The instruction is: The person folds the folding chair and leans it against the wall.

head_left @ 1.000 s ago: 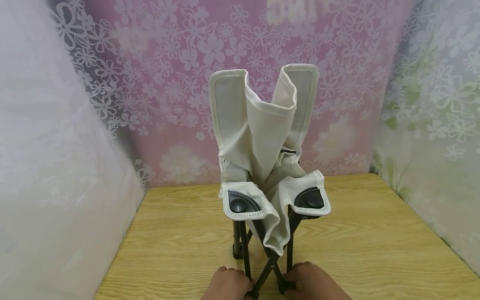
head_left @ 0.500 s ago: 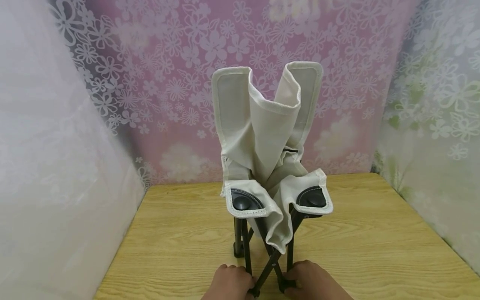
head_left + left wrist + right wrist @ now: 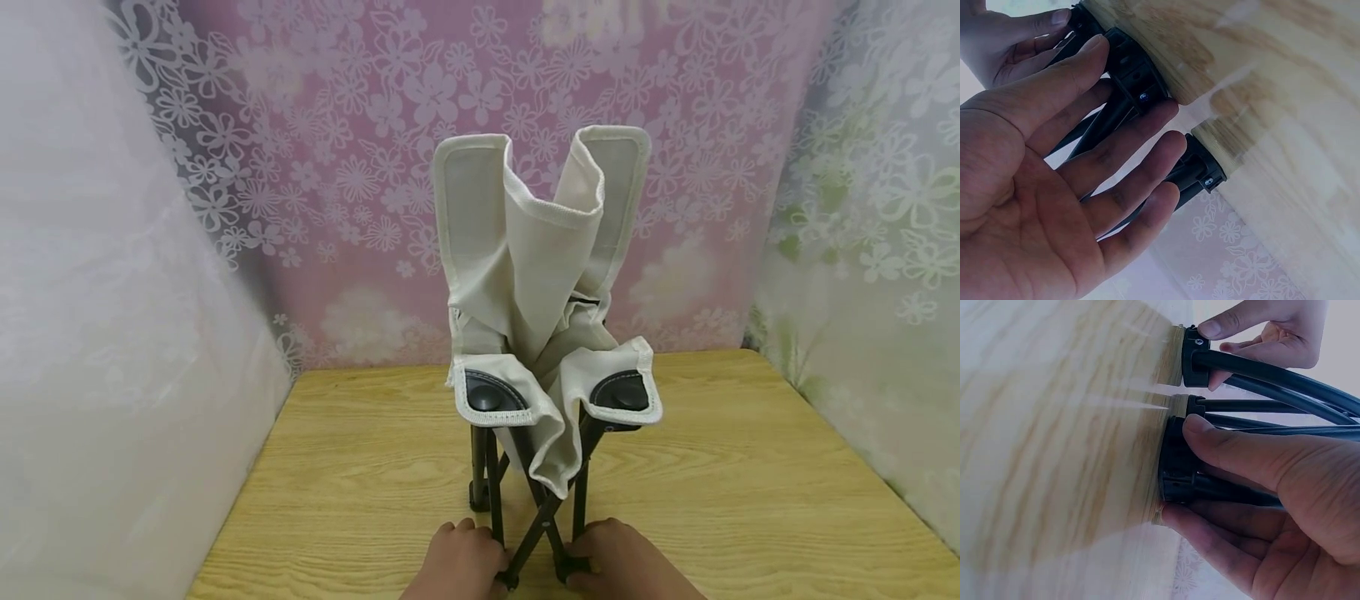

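A small folding camp chair with cream fabric (image 3: 551, 242) and thin black legs (image 3: 540, 525) stands upright, mostly folded, facing me. Its seat sags in creases between two black corner patches (image 3: 486, 393). Down at the front left foot, my left hand (image 3: 463, 557) holds the leg's end. In the left wrist view, thumb and index finger sit on either side of a black plastic foot (image 3: 1135, 72). My right hand (image 3: 626, 557) grips the front right foot (image 3: 1175, 462), thumb on one side and fingers on the other in the right wrist view.
The chair stands on a wood-grain table (image 3: 345, 467). Behind it rises a pink floral backdrop (image 3: 360, 208). A whitish sheet (image 3: 112, 333) borders the left side and a pale floral one (image 3: 862, 275) the right.
The two front fabric corners have drawn slightly closer together and sit a little higher in view. The chair's back has shifted slightly right in view. Both hands stay at the front feet.
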`<move>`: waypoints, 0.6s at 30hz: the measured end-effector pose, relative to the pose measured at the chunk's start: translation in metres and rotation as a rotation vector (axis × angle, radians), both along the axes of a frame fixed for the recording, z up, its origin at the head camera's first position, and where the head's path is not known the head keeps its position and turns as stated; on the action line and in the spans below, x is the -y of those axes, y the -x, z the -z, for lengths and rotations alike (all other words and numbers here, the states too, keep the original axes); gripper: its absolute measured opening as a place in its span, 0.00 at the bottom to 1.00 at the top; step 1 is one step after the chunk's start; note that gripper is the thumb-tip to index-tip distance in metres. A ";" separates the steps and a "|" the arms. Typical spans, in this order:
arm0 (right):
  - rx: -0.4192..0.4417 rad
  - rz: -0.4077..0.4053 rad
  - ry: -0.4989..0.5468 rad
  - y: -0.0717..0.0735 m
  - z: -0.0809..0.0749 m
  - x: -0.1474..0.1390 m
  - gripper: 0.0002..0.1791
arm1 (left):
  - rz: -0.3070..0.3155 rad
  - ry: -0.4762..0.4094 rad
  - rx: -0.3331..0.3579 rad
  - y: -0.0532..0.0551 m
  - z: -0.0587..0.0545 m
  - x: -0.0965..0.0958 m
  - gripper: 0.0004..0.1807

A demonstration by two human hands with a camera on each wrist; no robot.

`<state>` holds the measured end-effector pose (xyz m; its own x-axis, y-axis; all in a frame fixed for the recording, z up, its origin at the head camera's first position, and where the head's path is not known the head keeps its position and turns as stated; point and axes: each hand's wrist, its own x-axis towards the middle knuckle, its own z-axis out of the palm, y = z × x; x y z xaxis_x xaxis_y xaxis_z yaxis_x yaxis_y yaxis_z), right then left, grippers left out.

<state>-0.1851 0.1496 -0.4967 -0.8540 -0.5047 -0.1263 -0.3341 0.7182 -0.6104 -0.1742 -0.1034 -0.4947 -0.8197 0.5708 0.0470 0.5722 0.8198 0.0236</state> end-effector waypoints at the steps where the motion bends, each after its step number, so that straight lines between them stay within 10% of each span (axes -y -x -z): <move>1: -0.010 -0.004 0.004 0.000 0.000 0.000 0.08 | -0.001 0.002 -0.002 0.000 0.000 0.000 0.16; 18: -0.010 0.029 -0.002 0.002 0.000 0.001 0.02 | -0.018 0.006 -0.015 0.005 0.000 -0.002 0.12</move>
<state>-0.1875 0.1483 -0.4970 -0.8697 -0.4791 -0.1187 -0.3191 0.7292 -0.6054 -0.1788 -0.1010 -0.4947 -0.8290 0.5565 0.0556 0.5578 0.8299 0.0101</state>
